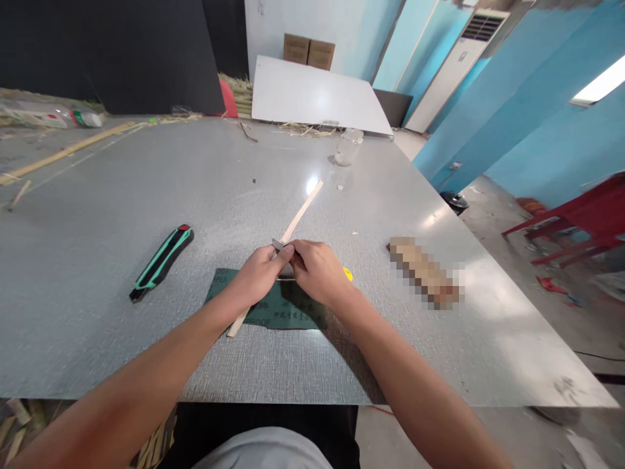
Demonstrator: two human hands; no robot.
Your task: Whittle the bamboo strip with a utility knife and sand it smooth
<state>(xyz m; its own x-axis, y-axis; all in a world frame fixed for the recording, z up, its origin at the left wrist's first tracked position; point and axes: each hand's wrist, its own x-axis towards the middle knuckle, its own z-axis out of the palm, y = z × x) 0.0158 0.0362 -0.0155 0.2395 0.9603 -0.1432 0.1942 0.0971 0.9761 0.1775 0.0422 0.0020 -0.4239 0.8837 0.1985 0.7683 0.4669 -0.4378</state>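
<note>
In the head view a long pale wooden strip (302,213) runs diagonally beneath my hands, over a dark green sandpaper sheet (293,312). My left hand (261,270) is closed, its thumb and fingers pinching the strip and a small grey blade-like piece (278,244). My right hand (315,264) is closed beside it, fingertips meeting the left thumb at the same small piece. What lies under the right fingers is partly hidden. A yellow round object (347,273) shows just past the right hand.
A green and black utility knife (163,260) lies left on the grey table (195,189). A blurred brown block (422,270) is to the right. Farther back stand a clear jar (349,147) and a white board (317,98). A plastic bottle (49,116) lies far left.
</note>
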